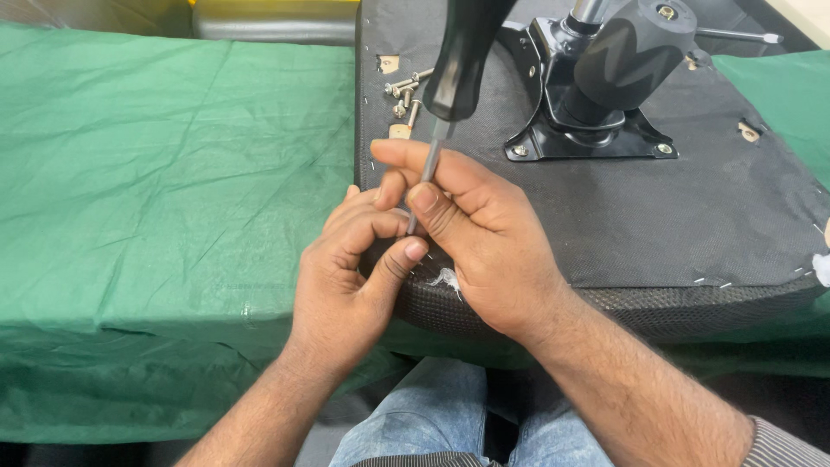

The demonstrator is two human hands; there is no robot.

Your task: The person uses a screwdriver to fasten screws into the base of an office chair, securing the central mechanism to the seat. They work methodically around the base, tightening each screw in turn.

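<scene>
Black-handled screwdriver [450, 78] stands upright on the upturned chair seat [657, 216], right hand [484, 233] pinching its shaft while left hand [354, 277] curls closed at the tip (steadying it, seemingly), loose screws [405, 93] near.

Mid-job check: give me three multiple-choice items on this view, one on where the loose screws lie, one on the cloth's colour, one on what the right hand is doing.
1. Where do the loose screws lie?
A. on the black seat underside, beyond the hands
B. on the green cloth
C. in the left hand

2. What colour is the cloth over the table?
A. blue
B. green
C. white

3. What is the right hand doing?
A. resting flat and open
B. pinching the screwdriver shaft
C. gripping the metal bracket

Answers:
1 A, they sit in a small heap on the seat underside near its left edge.
2 B, green shows across the table.
3 B, its fingers close round the thin shaft, with the left hand pressed beside it.
</scene>
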